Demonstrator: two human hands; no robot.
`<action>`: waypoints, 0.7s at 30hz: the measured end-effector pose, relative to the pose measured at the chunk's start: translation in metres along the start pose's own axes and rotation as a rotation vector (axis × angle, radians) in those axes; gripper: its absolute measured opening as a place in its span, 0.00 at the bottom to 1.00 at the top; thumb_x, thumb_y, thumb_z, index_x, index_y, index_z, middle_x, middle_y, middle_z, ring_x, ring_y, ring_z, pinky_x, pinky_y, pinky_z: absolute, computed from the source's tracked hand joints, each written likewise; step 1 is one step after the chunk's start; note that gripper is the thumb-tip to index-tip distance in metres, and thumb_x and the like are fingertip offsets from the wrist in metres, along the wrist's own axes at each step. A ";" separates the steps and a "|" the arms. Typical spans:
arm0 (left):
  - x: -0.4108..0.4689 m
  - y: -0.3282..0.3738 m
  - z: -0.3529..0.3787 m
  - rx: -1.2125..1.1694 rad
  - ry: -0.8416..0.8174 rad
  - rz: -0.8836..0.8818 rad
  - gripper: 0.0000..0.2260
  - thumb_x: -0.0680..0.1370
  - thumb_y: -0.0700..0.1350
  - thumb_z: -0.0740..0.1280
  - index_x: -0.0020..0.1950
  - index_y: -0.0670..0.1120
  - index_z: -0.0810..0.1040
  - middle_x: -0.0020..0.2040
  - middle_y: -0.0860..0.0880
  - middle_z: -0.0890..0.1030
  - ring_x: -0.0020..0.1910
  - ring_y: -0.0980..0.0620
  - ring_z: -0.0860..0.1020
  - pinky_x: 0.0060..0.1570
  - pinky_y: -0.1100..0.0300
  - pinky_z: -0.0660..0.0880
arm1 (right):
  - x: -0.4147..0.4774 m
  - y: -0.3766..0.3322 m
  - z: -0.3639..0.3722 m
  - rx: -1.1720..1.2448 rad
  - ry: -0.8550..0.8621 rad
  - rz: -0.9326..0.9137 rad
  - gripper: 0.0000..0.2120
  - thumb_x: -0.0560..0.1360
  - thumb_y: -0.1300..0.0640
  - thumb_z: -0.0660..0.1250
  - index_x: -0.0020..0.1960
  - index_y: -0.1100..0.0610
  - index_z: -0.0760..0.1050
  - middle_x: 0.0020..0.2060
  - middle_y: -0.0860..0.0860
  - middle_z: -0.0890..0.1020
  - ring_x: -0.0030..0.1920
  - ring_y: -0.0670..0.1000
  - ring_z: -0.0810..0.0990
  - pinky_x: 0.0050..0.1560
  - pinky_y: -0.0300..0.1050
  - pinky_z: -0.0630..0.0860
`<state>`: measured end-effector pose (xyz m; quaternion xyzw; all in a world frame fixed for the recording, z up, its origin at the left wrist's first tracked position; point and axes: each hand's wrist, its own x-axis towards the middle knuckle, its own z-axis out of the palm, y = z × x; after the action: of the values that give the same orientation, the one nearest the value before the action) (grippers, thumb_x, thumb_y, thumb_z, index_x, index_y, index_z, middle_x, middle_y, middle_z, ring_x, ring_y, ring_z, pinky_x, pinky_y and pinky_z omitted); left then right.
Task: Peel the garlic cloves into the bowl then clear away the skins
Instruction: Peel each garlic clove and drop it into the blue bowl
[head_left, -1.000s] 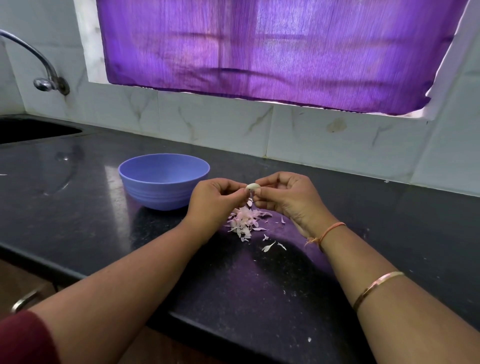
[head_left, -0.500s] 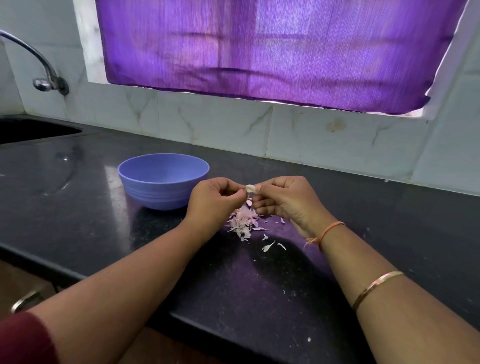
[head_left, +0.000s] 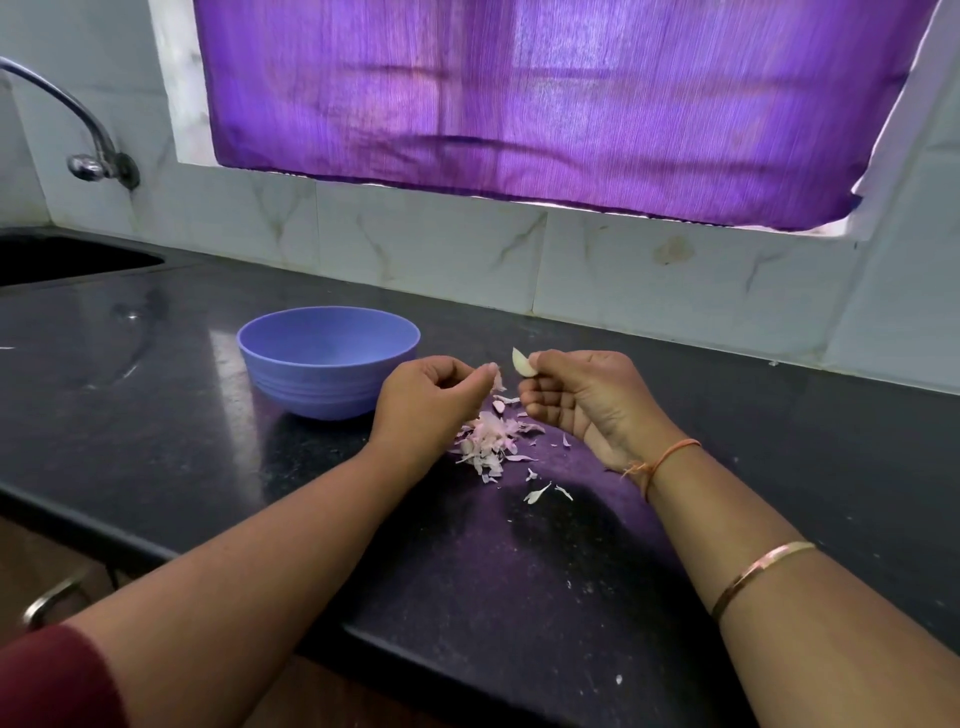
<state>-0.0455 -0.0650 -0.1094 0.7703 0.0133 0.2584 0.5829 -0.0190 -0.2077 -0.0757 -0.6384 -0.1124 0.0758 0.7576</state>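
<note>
A pale peeled garlic clove (head_left: 522, 362) sticks up from my right hand (head_left: 582, 397), pinched between thumb and forefinger. My left hand (head_left: 434, 397) is just to its left, a small gap apart, and pinches a thin piece of skin (head_left: 497, 381) at its fingertips. Below both hands a heap of pinkish-white garlic skins (head_left: 488, 441) lies on the black counter (head_left: 156, 415), with a few loose flakes (head_left: 537, 492) nearer me. The blue bowl (head_left: 328, 358) stands left of my left hand; its inside is mostly hidden from this angle.
A sink (head_left: 62, 257) is sunk into the counter at far left, with a curved metal tap (head_left: 88, 150) on the tiled wall above it. A purple curtain (head_left: 545, 104) covers the window behind. The counter's front edge runs under my forearms.
My hands have drawn apart. The left hand pulled a strip of skin off to the left, and the right hand lifted the bare clove up and slightly right.
</note>
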 end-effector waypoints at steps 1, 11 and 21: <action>0.000 0.000 0.000 0.013 0.003 0.008 0.13 0.73 0.48 0.71 0.36 0.40 0.81 0.33 0.42 0.82 0.33 0.48 0.78 0.44 0.48 0.79 | 0.000 0.000 0.000 0.006 -0.011 0.003 0.06 0.74 0.66 0.65 0.42 0.70 0.76 0.24 0.55 0.79 0.23 0.47 0.77 0.27 0.36 0.77; 0.001 -0.001 0.001 -0.064 -0.052 0.041 0.09 0.72 0.37 0.72 0.46 0.51 0.81 0.39 0.52 0.83 0.35 0.58 0.80 0.44 0.59 0.80 | 0.003 0.005 -0.002 -0.084 -0.037 -0.040 0.07 0.72 0.69 0.67 0.49 0.69 0.76 0.31 0.57 0.78 0.27 0.47 0.77 0.31 0.36 0.78; 0.000 -0.001 0.001 -0.061 -0.070 0.039 0.05 0.73 0.41 0.72 0.42 0.51 0.83 0.33 0.53 0.83 0.32 0.58 0.78 0.41 0.59 0.79 | 0.004 0.007 -0.006 -0.073 -0.098 -0.077 0.08 0.71 0.75 0.64 0.47 0.67 0.77 0.39 0.61 0.81 0.36 0.51 0.82 0.43 0.41 0.81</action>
<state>-0.0446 -0.0651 -0.1103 0.7609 -0.0298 0.2429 0.6010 -0.0137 -0.2108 -0.0830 -0.6563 -0.1766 0.0738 0.7299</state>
